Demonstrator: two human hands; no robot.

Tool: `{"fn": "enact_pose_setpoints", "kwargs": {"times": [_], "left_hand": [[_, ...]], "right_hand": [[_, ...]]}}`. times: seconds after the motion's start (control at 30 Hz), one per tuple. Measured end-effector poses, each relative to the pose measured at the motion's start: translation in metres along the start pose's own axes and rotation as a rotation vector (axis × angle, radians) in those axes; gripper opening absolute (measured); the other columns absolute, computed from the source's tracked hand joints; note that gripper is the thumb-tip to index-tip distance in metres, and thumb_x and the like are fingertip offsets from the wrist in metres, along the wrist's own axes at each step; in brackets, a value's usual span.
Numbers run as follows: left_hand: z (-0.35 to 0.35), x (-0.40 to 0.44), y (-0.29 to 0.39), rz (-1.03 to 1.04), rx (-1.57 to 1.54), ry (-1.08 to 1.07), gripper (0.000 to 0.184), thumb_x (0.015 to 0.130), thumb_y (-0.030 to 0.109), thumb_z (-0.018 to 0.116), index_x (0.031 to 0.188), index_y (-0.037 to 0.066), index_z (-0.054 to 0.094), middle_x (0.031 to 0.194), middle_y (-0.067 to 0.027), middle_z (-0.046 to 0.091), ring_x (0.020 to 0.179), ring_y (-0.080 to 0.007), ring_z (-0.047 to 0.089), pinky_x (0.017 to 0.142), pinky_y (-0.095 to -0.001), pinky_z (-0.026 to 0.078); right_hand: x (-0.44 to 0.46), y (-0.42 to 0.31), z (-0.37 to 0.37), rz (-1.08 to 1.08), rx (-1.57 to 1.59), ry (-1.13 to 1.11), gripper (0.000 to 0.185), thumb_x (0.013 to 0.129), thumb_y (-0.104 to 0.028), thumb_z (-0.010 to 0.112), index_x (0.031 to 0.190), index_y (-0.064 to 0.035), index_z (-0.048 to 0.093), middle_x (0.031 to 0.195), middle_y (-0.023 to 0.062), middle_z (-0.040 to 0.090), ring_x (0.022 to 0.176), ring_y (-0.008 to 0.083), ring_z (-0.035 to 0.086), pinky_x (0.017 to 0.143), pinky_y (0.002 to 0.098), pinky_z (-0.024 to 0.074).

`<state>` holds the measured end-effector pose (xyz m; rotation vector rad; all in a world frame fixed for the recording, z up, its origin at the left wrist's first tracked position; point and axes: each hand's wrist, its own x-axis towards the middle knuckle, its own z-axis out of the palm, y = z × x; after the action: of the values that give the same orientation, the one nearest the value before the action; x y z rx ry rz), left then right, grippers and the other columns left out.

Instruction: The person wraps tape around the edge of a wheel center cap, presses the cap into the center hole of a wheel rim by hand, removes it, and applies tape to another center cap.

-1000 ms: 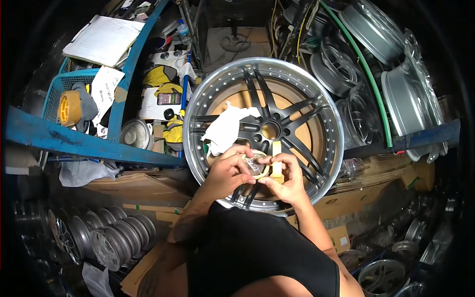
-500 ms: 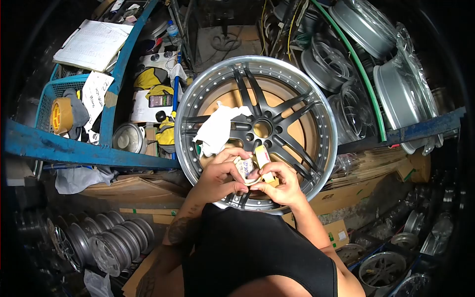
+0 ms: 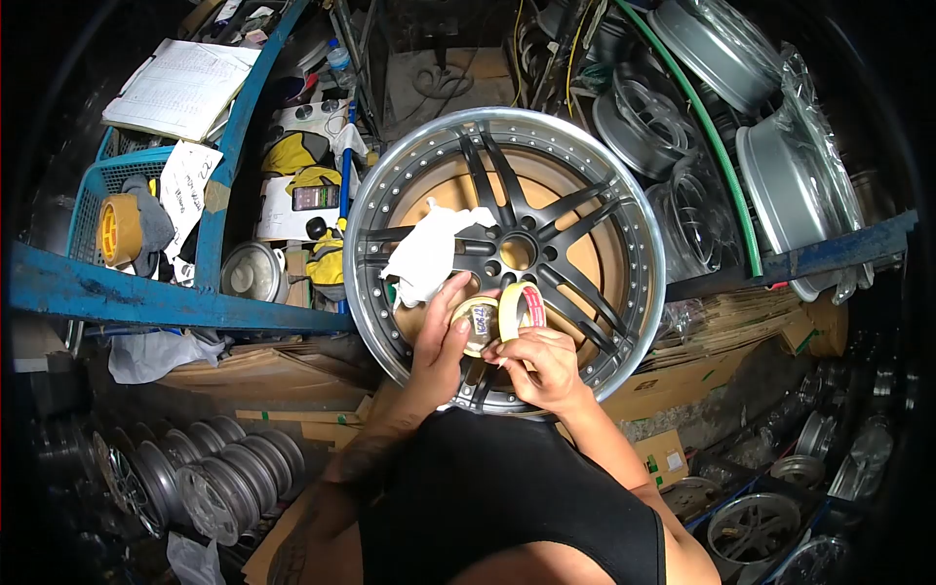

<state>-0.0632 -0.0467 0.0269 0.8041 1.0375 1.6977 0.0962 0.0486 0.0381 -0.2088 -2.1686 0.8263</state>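
Observation:
Over the lower part of a large alloy wheel (image 3: 485, 156) with dark spokes and a polished rim, my two hands are close together. My left hand (image 3: 439, 336) grips a small round piece (image 3: 476, 341) with a pale yellow rim and a label with dark writing; I cannot make out its exact kind. Pinched in my right hand (image 3: 544, 369) is a roll of masking tape (image 3: 511, 310) with a red-and-white inner core, tilted beside the round piece. Just beyond my left hand, a crumpled white cloth (image 3: 427, 255) lies across the spokes.
On the left, a blue metal rack (image 3: 127, 283) holds a blue basket (image 3: 86, 200) with brown tape (image 3: 121, 230), papers and yellow-grey gloves (image 3: 292, 153). Plastic-wrapped wheels (image 3: 799, 195) fill the right rack. Flattened cardboard (image 3: 244, 375) lies under the wheel.
The tape roll has turned up so that its core shows, and the labelled piece now faces the camera more. My left fingers have straightened and moved apart from my right hand.

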Motion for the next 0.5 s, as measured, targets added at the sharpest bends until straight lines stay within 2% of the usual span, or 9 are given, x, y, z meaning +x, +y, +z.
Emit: {"fn": "enact_pose_setpoints", "kwargs": {"times": [0.1, 0.13, 0.23, 0.27, 0.3, 0.37, 0.4, 0.43, 0.5], "left_hand": [[-0.006, 0.001, -0.005, 0.039, 0.377, 0.08, 0.041, 0.112, 0.019, 0.04, 0.143, -0.005, 0.052, 0.138, -0.019, 0.062, 0.126, -0.0202, 0.059, 0.11, -0.0334, 0.044], [-0.002, 0.004, -0.005, 0.06, 0.403, 0.13, 0.037, 0.112, 0.019, 0.042, 0.131, -0.005, 0.063, 0.129, -0.015, 0.067, 0.12, -0.0168, 0.062, 0.104, -0.0304, 0.047], [-0.001, 0.004, 0.002, -0.059, 0.412, 0.144, 0.033, 0.112, 0.016, 0.044, 0.13, -0.003, 0.064, 0.122, -0.0129, 0.069, 0.113, -0.016, 0.065, 0.099, -0.0288, 0.05], [-0.002, 0.005, 0.002, -0.031, 0.427, 0.156, 0.032, 0.111, 0.014, 0.044, 0.129, -0.003, 0.064, 0.121, -0.0121, 0.07, 0.111, -0.0158, 0.065, 0.098, -0.0284, 0.05], [-0.003, 0.005, 0.0, -0.004, 0.443, 0.17, 0.03, 0.111, 0.013, 0.045, 0.129, -0.002, 0.064, 0.119, -0.0113, 0.07, 0.109, -0.0157, 0.066, 0.096, -0.028, 0.051], [-0.006, 0.005, -0.006, -0.009, 0.41, 0.199, 0.029, 0.11, 0.011, 0.046, 0.128, -0.002, 0.065, 0.117, -0.0102, 0.071, 0.108, -0.0155, 0.066, 0.095, -0.0277, 0.051], [-0.007, 0.004, -0.01, -0.041, 0.361, 0.216, 0.028, 0.11, 0.011, 0.046, 0.128, -0.002, 0.065, 0.117, -0.0099, 0.071, 0.108, -0.0156, 0.066, 0.096, -0.0278, 0.051], [-0.007, 0.004, -0.011, -0.07, 0.311, 0.231, 0.028, 0.11, 0.01, 0.047, 0.128, -0.002, 0.064, 0.117, -0.0095, 0.071, 0.108, -0.0156, 0.066, 0.096, -0.0279, 0.051], [-0.003, 0.004, -0.01, -0.003, 0.351, 0.238, 0.028, 0.109, 0.009, 0.049, 0.128, -0.002, 0.065, 0.116, -0.0105, 0.071, 0.108, -0.0168, 0.067, 0.095, -0.0285, 0.052]], "right_hand": [[-0.004, 0.001, 0.001, -0.004, 0.006, -0.027, 0.031, 0.079, 0.002, 0.08, 0.105, -0.0043, 0.067, 0.09, 0.0085, 0.077, 0.075, 0.027, 0.075, 0.07, 0.0371, 0.0599], [-0.002, -0.002, 0.0, -0.005, 0.005, -0.04, 0.03, 0.079, 0.003, 0.08, 0.105, -0.0038, 0.067, 0.092, 0.0084, 0.077, 0.076, 0.0277, 0.075, 0.07, 0.0364, 0.0595], [-0.002, -0.008, 0.002, 0.076, 0.123, -0.022, 0.026, 0.08, 0.004, 0.079, 0.102, -0.0031, 0.067, 0.092, 0.0099, 0.077, 0.077, 0.0273, 0.076, 0.071, 0.0357, 0.0597], [-0.005, -0.008, 0.009, 0.158, 0.255, 0.085, 0.019, 0.083, 0.005, 0.078, 0.096, -0.0019, 0.067, 0.093, 0.0143, 0.078, 0.08, 0.0249, 0.077, 0.071, 0.0344, 0.06], [-0.001, -0.011, 0.013, 0.19, 0.279, 0.186, 0.025, 0.086, 0.005, 0.077, 0.106, -0.0006, 0.062, 0.088, 0.014, 0.075, 0.075, 0.0181, 0.074, 0.069, 0.0321, 0.0596], [-0.004, -0.011, 0.023, 0.391, 0.309, 0.444, 0.039, 0.088, 0.002, 0.078, 0.118, -0.0009, 0.053, 0.08, 0.0089, 0.07, 0.07, 0.0124, 0.068, 0.068, 0.0294, 0.0582], [-0.002, -0.01, 0.016, 0.488, 0.222, 0.346, 0.049, 0.089, -0.003, 0.08, 0.124, -0.0024, 0.045, 0.077, 0.0046, 0.064, 0.067, 0.0096, 0.061, 0.065, 0.0277, 0.0551], [0.0, -0.011, 0.015, 0.555, 0.254, 0.304, 0.049, 0.089, -0.004, 0.08, 0.124, -0.0026, 0.045, 0.078, 0.0047, 0.064, 0.067, 0.0098, 0.061, 0.064, 0.0277, 0.054], [0.004, -0.012, 0.016, 0.687, 0.317, 0.22, 0.05, 0.089, -0.008, 0.082, 0.123, -0.003, 0.045, 0.081, 0.0048, 0.064, 0.066, 0.0104, 0.06, 0.061, 0.0278, 0.0517]]}}
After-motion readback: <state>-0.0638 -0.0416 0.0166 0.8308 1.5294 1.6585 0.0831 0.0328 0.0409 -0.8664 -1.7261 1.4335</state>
